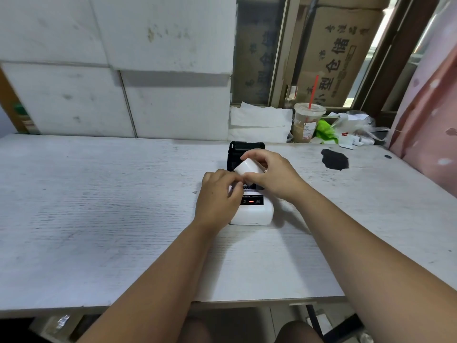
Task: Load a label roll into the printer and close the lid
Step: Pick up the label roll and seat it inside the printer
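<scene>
A small white label printer (254, 214) sits in the middle of the white table (99, 206), its black lid (246, 146) standing open at the far end. A red light shows on its front panel. Just above the open bay, my right hand (274, 175) holds a white label roll (247, 168). My left hand (218, 194) pinches the roll's near edge with thumb and fingers. Both hands hide most of the printer's bay.
At the back right stand a plastic drink cup with a red straw (308, 122), folded white paper (259, 123), a green wrapper and plastic bags (353, 127). A black stain (335, 158) marks the table right of the printer. White foam panels line the wall behind.
</scene>
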